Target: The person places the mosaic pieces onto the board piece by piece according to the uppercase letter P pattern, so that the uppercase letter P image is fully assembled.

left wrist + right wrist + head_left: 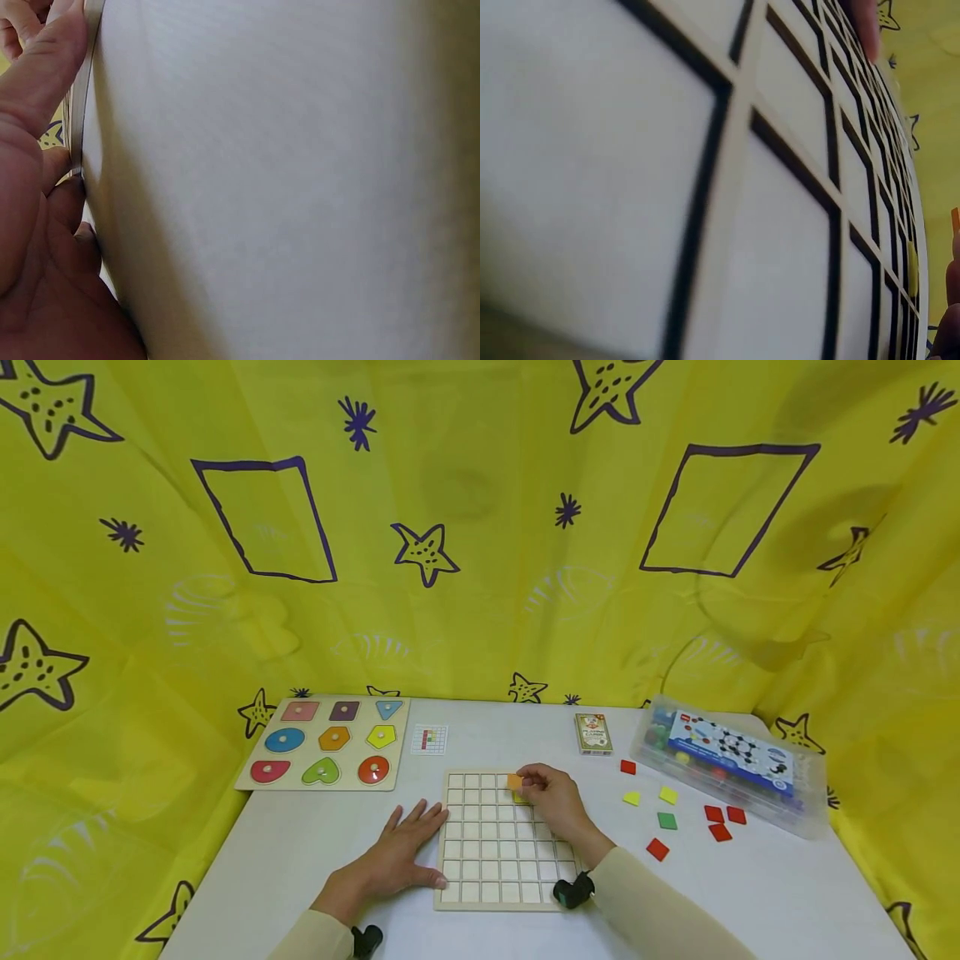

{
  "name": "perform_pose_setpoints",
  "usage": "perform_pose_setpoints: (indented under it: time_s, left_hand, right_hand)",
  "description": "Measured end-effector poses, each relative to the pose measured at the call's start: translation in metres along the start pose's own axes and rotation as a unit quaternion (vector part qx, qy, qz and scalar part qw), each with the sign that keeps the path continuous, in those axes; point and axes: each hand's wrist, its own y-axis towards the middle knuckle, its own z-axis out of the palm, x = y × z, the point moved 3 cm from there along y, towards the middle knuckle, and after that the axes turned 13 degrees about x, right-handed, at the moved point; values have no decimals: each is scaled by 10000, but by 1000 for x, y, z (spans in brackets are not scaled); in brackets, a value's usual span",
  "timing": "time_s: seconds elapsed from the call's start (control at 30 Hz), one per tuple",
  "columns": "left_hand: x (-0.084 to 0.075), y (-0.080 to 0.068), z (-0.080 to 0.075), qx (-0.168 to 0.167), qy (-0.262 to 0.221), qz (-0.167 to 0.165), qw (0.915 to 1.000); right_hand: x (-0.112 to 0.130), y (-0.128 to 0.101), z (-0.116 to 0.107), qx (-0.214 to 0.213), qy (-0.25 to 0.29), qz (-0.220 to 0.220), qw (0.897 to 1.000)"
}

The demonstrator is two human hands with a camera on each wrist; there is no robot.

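Tile in a fingertip pinch over the grid board

Pinched between thumb and fingers of the right hand, drawn together just enough for one small piece. Poised above the far rows of the board, a little right of the middle, apart from the cells and just beyond a yellow tile in the grid, partly hidden by the fingertips. Probably very light and stiff, hardly fragile, perhaps slightly slippery on the faces; best taken by one edge or two opposite edges, with the underside free. Plain orange, flat, thin and square-cornered as far as visible.

Nothing in the grasp of the left hand: fingers extended and spread, thumb touching the left edge of the pale board. Off to the right, loose on the white table: five red tiles, a green tile, two more yellow tiles. Farther out: a gridded card, a pack of playing cards, a shape puzzle, a clear plastic box.
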Motion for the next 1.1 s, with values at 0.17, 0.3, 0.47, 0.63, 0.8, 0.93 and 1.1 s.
perform_pose_setpoints:
  time_s: [0.17,0.3,0.47,0.63,0.8,0.93,1.1]
  left_hand:
    - [0,0,-1,-7,9,22,10000]
    - [-1,0,-1,6,-9,-4,10000]
    - [-1,0,-1,10,-46,-29,10000]
    - [-1,0,0,51,-87,-38,9999]
    - [-1,0,0,42,-119,-42,9999]
    - [0,0,1,32,-116,-46,9999]
    - [0,0,1,22,-91,-37,9999]
  right_hand:
    - [1,1,10,56,-275,-18,9996]
    - [1,3,14,94,-534,6,9985]
    - [0,3,17,185,-892,-9,9958]
    - [1,2,18,262,-1127,6,9933]
    - [0,1,19,329,-1190,13,9923]
    - [1,0,18,354,-1232,4,9917]
    - [3,-1,18,364,-1345,-24,9902]
